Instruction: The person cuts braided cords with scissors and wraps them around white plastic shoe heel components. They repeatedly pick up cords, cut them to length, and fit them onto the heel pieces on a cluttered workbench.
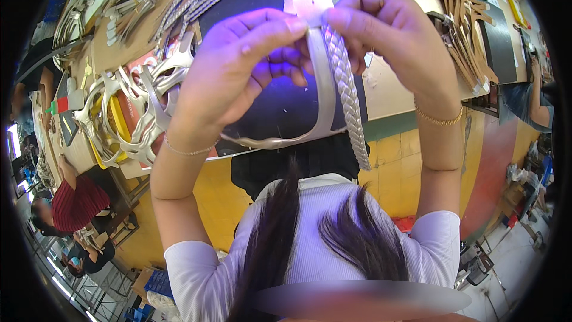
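Reference for all positions: the black mat (277, 113). We hold two workpieces above it. Our left hand (229, 65) is over the mat's left half, with thumb and forefinger clamped on the upper end of a smooth silver strap (323, 83); the remaining fingers are bent and spaced apart. Our right hand (390, 33) is over the mat's far right part, with thumb and forefinger clamped on the upper end of a braided silver strap (345, 80). We hold both ends side by side over the mat's far part, next to a glaring white disc (311, 1); we cannot tell whether our fingers touch it. The braided strap hangs past the mat's near edge. Left of the mat we see silver cut-out pieces (113, 113); right of it, brown straps (468, 33).
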The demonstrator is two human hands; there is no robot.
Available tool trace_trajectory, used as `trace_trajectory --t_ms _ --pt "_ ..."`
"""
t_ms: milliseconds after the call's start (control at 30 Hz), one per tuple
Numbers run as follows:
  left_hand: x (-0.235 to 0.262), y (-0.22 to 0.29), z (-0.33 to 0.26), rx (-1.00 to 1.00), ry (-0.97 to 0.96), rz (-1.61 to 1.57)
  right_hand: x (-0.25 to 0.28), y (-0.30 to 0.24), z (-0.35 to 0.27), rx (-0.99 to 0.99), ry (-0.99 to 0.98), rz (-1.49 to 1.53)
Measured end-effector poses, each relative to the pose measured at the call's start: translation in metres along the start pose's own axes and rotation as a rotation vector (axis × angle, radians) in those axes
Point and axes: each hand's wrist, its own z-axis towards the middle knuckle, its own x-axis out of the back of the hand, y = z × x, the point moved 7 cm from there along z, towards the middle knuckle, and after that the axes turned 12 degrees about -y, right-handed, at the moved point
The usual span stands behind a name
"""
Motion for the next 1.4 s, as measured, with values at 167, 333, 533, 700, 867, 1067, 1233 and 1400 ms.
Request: trace_trajectory --t_ms 167,333,533,700,867,1067,1233,1400 --pt "0.012 -0.005 0.013 0.038 -0.019 -0.087 0.016 0.027 0.010 -0.180 -0.043 0.243" --pt "0.032 -0.009 0.015 0.055 0.079 0.046 0.016 0.042 0.024 -0.139 -0.112 0.380" --pt "0.035 -0.015 0.019 0.100 0.041 0.092 0.022 0.049 0.019 -0.203 -0.075 0.368" --pt "0.038 -0.019 0.025 0.105 0.030 0.080 0.025 0.053 0.023 -0.198 -0.070 0.205" --pt "0.030 -0.024 0.027 0.039 -0.017 -0.011 0.028 0.047 0.018 -0.154 -0.028 0.082" --pt "0.004 -0.026 0.029 -0.085 -0.099 -0.198 0.021 0.023 0.003 -0.018 0.070 -0.074" --pt "-0.015 -0.011 -0.004 -0.357 0.018 0.137 -0.016 -0.027 -0.040 0.365 0.193 -0.753" --pt "-0.048 0.009 -0.033 -0.742 -0.134 0.792 -0.058 -0.044 -0.077 0.873 0.214 -1.124"
